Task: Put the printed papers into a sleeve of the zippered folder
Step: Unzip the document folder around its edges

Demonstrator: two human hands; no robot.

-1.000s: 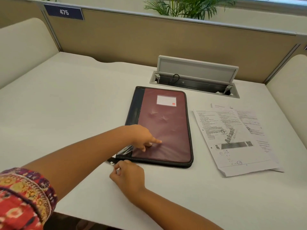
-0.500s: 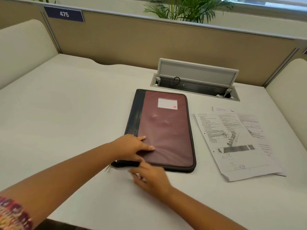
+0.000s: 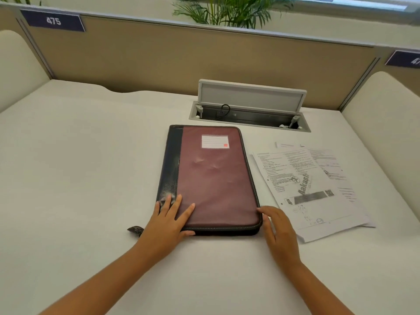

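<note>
Unzipping comes first: my left hand (image 3: 169, 220) presses flat, fingers spread, on the folder (image 3: 211, 178) mid-bench, right hand (image 3: 276, 226) with loose fingers at its near right corner, holding nothing I can see. Papers (image 3: 311, 189) wait beside it, rightward. Next, I'd run the zipper round.

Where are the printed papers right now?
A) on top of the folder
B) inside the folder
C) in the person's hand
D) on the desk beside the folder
D: the printed papers lie flat on the white desk, to the right of the closed zippered folder, and neither hand holds them.
</note>
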